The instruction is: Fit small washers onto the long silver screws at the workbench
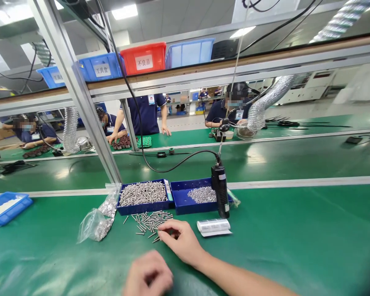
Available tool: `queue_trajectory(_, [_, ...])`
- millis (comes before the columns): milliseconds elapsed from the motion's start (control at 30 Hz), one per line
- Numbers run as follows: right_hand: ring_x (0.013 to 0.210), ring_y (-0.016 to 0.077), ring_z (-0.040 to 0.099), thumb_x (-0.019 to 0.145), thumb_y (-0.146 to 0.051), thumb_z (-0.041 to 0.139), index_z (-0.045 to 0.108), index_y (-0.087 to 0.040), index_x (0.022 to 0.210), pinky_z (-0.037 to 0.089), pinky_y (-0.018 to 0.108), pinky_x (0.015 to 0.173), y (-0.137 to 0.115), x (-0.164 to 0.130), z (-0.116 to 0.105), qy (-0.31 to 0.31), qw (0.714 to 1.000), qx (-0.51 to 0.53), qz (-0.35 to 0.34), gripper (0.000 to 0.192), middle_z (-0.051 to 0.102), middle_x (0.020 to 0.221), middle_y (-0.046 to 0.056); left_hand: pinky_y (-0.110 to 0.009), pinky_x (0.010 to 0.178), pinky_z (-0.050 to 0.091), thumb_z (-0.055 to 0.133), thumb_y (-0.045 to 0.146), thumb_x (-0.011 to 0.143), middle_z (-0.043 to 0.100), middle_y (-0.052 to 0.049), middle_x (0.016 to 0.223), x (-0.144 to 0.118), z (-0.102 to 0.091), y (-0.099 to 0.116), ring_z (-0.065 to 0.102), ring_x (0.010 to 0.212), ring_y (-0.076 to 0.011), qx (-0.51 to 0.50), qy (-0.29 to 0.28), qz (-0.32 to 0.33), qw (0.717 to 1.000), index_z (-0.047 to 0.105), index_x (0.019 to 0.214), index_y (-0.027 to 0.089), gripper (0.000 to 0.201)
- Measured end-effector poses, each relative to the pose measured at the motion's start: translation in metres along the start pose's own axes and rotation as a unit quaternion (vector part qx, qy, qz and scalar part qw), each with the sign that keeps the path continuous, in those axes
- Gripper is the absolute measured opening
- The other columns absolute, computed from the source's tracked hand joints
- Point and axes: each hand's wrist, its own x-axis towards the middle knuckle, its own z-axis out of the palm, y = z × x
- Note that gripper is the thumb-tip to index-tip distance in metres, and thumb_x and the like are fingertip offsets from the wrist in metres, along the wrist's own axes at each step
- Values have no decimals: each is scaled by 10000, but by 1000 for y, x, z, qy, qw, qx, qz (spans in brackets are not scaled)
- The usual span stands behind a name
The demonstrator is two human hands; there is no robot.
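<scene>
My right hand [183, 242] reaches over the near edge of a loose pile of metal screws [151, 221] on the green mat. Its thumb and forefinger are pinched together at the screws; whether one is between them I cannot make out. Lower down and closer to me, my left hand [149, 273] is curled and smeared by motion, so its fingers and anything in them are unclear. Behind the pile, a blue tray [120, 209] is heaped with more screws. Beside it another blue tray [179, 201] contains small shiny metal pieces, probably nuts.
A black electric screwdriver [220, 191] hangs at the second tray's right end. Below it lies a rolled white sheet [214, 227]. Plastic bags of metal parts [102, 228] lie left of the screws. A light-blue tray [10, 218] stands far left. Co-workers sit beyond the metal post [80, 94].
</scene>
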Motion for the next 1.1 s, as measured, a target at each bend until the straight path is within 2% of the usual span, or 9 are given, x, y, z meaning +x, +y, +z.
queue_trajectory(100, [697,171,691,830,-257,720,794,-206,830,498,248,605,-4,-4,4,3,999,10,-45,90,771,799,34,-210,439,312,592,602,895,473,23,580,25,-19,-13,370,461,-82,-190,157,-172,954,640,760,165,460])
queue_trajectory(167, [701,168,698,833,-243,728,797,-218,817,506,253,632,-8,-6,6,-14,996,7,-83,75,776,795,25,-188,415,220,686,662,788,384,65,512,32,-27,-19,282,440,-64,-262,184,-223,921,656,814,142,521])
queue_trajectory(267, [684,164,696,842,-236,725,796,-230,814,508,255,645,-10,-8,7,-39,994,7,-102,77,775,788,15,-179,410,217,719,675,747,381,71,495,32,-28,-22,285,439,-64,-281,189,-231,912,666,857,121,567])
queue_trajectory(433, [691,168,695,848,-237,707,784,-224,786,514,258,662,-6,-9,6,-50,994,-2,-94,100,769,783,17,-172,409,250,720,619,783,400,66,505,29,-24,-21,313,441,-68,-273,208,-214,915,683,865,131,497])
queue_trajectory(600, [672,167,687,844,-251,694,782,-215,776,511,260,649,-7,-10,7,-49,995,-13,-85,117,765,764,21,-189,417,320,700,543,838,554,0,697,29,-26,-20,404,478,-73,-232,214,-167,934,713,859,150,393])
queue_trajectory(733, [612,155,656,817,-255,710,778,-207,735,486,252,604,-9,-12,8,-38,998,-28,-52,117,748,701,13,-225,594,469,625,340,941,641,-53,876,25,-32,-21,601,728,-152,-73,204,-40,975,749,919,200,188])
queue_trajectory(867, [594,145,630,801,-276,732,773,-196,752,481,244,586,-9,-11,7,-34,999,-16,-3,103,730,672,10,-256,748,510,557,153,964,657,-65,947,24,-41,-25,632,836,-163,73,186,86,976,730,1095,236,233])
queue_trajectory(1000, [643,146,641,791,-279,746,711,-175,792,487,238,605,-5,-8,6,-52,997,47,36,109,722,718,13,-263,770,515,517,128,974,655,-79,991,25,-51,-26,639,875,-172,124,163,111,972,690,1095,229,234])
queue_trajectory(1100, [676,139,646,799,-281,741,636,-176,855,469,226,610,-2,-7,6,-89,991,84,47,159,719,769,8,-276,766,501,476,171,992,644,-72,940,25,-58,-20,629,852,-180,138,107,86,981,651,979,215,181])
